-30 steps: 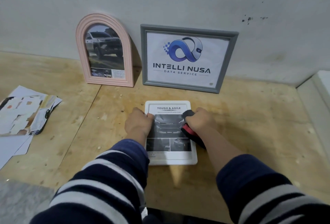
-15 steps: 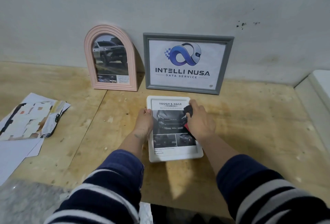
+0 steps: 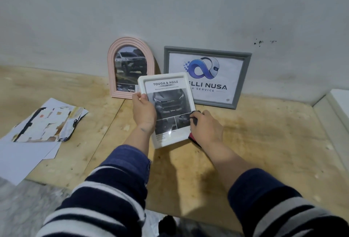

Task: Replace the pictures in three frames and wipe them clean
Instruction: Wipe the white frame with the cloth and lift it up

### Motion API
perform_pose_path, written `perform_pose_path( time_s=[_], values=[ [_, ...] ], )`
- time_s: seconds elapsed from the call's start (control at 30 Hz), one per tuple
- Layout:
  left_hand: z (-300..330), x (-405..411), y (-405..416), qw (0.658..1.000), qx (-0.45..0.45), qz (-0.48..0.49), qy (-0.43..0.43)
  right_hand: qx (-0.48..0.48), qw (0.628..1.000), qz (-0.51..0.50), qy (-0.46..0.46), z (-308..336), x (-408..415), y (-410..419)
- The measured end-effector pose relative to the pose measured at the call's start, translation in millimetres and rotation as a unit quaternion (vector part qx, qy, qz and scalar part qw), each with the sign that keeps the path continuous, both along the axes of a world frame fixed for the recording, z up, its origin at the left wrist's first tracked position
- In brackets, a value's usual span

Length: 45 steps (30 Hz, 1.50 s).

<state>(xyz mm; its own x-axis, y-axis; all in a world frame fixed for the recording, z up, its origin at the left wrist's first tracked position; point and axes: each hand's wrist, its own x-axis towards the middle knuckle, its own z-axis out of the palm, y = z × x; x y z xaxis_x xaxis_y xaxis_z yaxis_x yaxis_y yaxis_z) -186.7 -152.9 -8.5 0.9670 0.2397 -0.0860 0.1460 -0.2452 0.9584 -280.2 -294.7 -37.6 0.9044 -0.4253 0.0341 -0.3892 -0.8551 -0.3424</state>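
A white frame (image 3: 166, 83) with a "Tough & Agile" car picture is raised and tilted above the wooden floor. My left hand (image 3: 144, 112) grips its left edge. My right hand (image 3: 206, 128) holds a dark and red cloth (image 3: 192, 136) against the frame's lower right side. Behind, a pink arched frame (image 3: 113, 78) with a truck photo and a grey frame (image 3: 243, 78) with a blue logo print lean on the wall.
A pile of loose papers and torn pictures (image 3: 43, 125) lies on the left of the plywood floor (image 3: 264, 133). A white ledge (image 3: 338, 108) borders the right side. A grey wall (image 3: 170, 10) stands behind.
The white frame lay flat on the floor a second ago; my left hand has lifted it up and tilted it toward me. My right hand with the cloth slid down to its lower right.
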Motion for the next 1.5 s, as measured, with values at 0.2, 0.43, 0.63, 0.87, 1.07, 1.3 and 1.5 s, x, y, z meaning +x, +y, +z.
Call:
perform_pose_path(
  time_s=[0.2,0.43,0.63,0.87,1.07,1.3,1.5],
  values=[
    [26.4,12.3,17.9,0.998,0.004,0.028,-0.060,0.059,0.998,0.017,0.013,5.8,4.2,16.2],
    [33.4,21.8,36.0,0.996,0.003,0.057,-0.074,0.125,0.992,0.014,0.023,20.1,29.9,39.0],
    [28.5,30.1,62.2,0.993,0.037,0.087,-0.074,0.124,0.987,0.088,0.044,17.8,45.0,78.3],
    [15.2,44.2,130.8,0.985,0.055,0.155,-0.057,0.090,0.966,0.229,0.077,15.1,74.5,149.4],
    [33.0,63.0,230.8,0.963,0.071,0.249,-0.077,0.135,0.961,0.230,0.070,2.3,112.6,189.7],
    [54.7,85.3,309.6,0.950,0.050,0.282,-0.120,0.174,0.950,0.229,0.121,-21.2,173.2,227.0],
    [34.5,92.4,334.8,0.954,0.022,0.283,-0.100,0.112,0.931,0.309,0.158,-46.1,200.5,244.8]
  ],
)
